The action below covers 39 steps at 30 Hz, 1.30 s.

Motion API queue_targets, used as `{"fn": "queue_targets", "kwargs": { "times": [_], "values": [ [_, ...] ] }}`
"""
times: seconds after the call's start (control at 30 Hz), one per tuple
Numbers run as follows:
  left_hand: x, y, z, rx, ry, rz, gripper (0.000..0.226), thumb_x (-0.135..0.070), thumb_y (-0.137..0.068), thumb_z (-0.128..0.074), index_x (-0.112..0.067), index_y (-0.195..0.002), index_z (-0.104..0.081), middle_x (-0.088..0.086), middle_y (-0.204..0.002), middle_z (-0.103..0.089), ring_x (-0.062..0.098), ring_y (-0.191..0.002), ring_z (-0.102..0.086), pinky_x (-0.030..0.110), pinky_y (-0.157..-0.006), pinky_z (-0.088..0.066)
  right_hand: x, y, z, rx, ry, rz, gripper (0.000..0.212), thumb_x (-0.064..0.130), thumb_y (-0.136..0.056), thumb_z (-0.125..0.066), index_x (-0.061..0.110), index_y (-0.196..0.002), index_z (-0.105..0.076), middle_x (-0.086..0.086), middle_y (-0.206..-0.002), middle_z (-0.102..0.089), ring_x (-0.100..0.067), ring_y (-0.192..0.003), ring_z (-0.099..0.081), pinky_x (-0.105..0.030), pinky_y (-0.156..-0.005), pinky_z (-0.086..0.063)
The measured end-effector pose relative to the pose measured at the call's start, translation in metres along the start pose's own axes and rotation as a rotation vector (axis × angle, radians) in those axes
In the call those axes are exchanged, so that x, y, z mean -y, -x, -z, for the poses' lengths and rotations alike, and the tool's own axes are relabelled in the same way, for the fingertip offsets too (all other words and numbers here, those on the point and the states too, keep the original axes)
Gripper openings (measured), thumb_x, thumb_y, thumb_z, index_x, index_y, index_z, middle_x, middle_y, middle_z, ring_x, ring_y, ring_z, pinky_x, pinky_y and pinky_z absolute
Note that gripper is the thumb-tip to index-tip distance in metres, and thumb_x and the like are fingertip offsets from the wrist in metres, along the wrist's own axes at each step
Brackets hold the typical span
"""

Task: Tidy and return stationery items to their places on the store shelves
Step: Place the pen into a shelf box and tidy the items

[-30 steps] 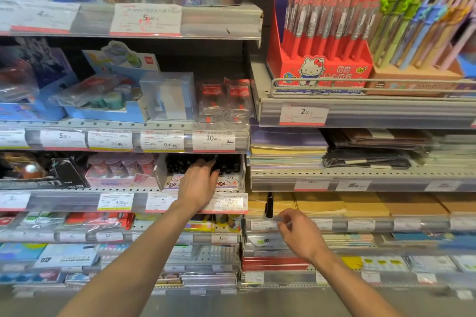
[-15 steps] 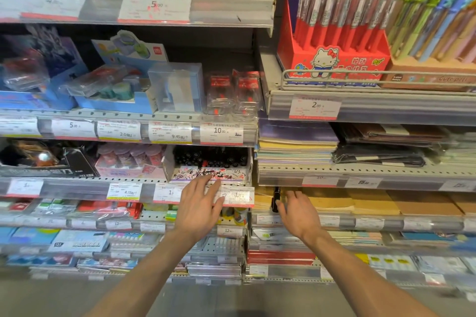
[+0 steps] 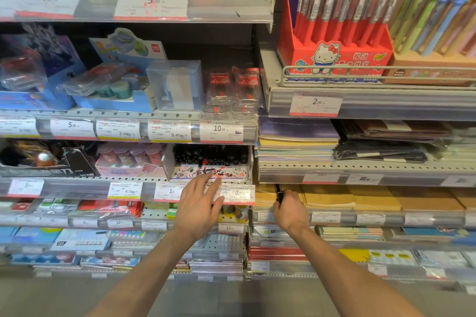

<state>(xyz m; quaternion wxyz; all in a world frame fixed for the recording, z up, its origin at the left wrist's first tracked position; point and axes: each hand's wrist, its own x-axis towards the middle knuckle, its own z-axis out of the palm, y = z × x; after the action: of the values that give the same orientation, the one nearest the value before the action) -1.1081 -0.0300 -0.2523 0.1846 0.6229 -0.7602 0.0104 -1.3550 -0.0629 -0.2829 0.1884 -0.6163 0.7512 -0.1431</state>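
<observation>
Two hands at stationery shelves.
Left hand (image 3: pixel 199 207), fingers relaxed and straight, rests on price labels (image 3: pixel 231 194); right hand (image 3: pixel 291 211) grips a black pen (image 3: pixel 279 193).

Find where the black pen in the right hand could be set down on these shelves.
Little free room: the box of black pens looks nearly full. There is a bare strip of shelf before the red-capped clear packs, and space above the yellow envelopes beside the right hand. Everywhere else is crowded.
</observation>
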Motion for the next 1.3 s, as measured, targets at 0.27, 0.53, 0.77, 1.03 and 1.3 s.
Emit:
{"fn": "queue_targets", "kwargs": {
  "times": [0.27,0.53,0.77,1.03,1.3],
  "values": [
    [-0.001,0.000,0.000,-0.006,-0.020,0.003,0.051,-0.042,-0.096,-0.042,-0.015,-0.137,-0.055,0.011,-0.138,-0.052,0.030,-0.129,-0.044,0.048,-0.106,-0.040,-0.045,0.033,0.016,0.013,-0.091,0.042,0.023,0.021,-0.097,-0.053,0.015,-0.116,-0.065,-0.007,-0.115,-0.058,-0.029,-0.091,-0.063,-0.035,-0.074,-0.050],
    [-0.012,-0.002,0.012,0.005,0.040,-0.034,0.049,-0.041,-0.092,-0.048,-0.018,-0.134,-0.056,0.007,-0.135,-0.054,0.027,-0.126,-0.046,0.045,-0.105,-0.039,-0.068,0.065,0.064,0.019,-0.033,0.200,0.035,0.026,-0.097,-0.058,0.028,-0.132,-0.060,0.006,-0.109,-0.056,-0.015,-0.092,-0.060,-0.031,-0.082,-0.052],
    [-0.072,-0.022,0.035,0.136,0.189,-0.388,0.051,-0.048,-0.098,-0.046,-0.028,-0.145,-0.042,-0.006,-0.140,-0.046,0.012,-0.128,-0.043,0.030,-0.103,-0.043,-0.044,0.072,0.122,0.080,-0.017,0.405,0.034,0.028,-0.096,-0.061,0.031,-0.131,-0.062,0.010,-0.104,-0.053,-0.008,-0.094,-0.055,-0.021,-0.082,-0.044],
    [-0.078,-0.021,0.041,0.217,0.228,-0.435,0.038,-0.039,-0.099,-0.050,-0.026,-0.134,-0.057,-0.008,-0.112,-0.061,0.008,-0.104,-0.050,0.024,-0.093,-0.041,-0.019,0.073,0.134,0.097,-0.083,0.468,0.036,0.026,-0.095,-0.063,0.030,-0.131,-0.064,0.012,-0.106,-0.055,-0.006,-0.101,-0.054,-0.024,-0.094,-0.045],
    [-0.022,0.013,0.066,0.104,0.332,-0.260,0.030,-0.037,-0.098,-0.054,-0.024,-0.123,-0.066,-0.012,-0.098,-0.060,0.006,-0.092,-0.053,0.022,-0.082,-0.041,0.039,0.073,0.113,-0.024,-0.051,0.609,0.035,0.032,-0.096,-0.061,0.029,-0.131,-0.062,0.012,-0.118,-0.061,-0.006,-0.109,-0.056,-0.029,-0.097,-0.047]
  ]
}}
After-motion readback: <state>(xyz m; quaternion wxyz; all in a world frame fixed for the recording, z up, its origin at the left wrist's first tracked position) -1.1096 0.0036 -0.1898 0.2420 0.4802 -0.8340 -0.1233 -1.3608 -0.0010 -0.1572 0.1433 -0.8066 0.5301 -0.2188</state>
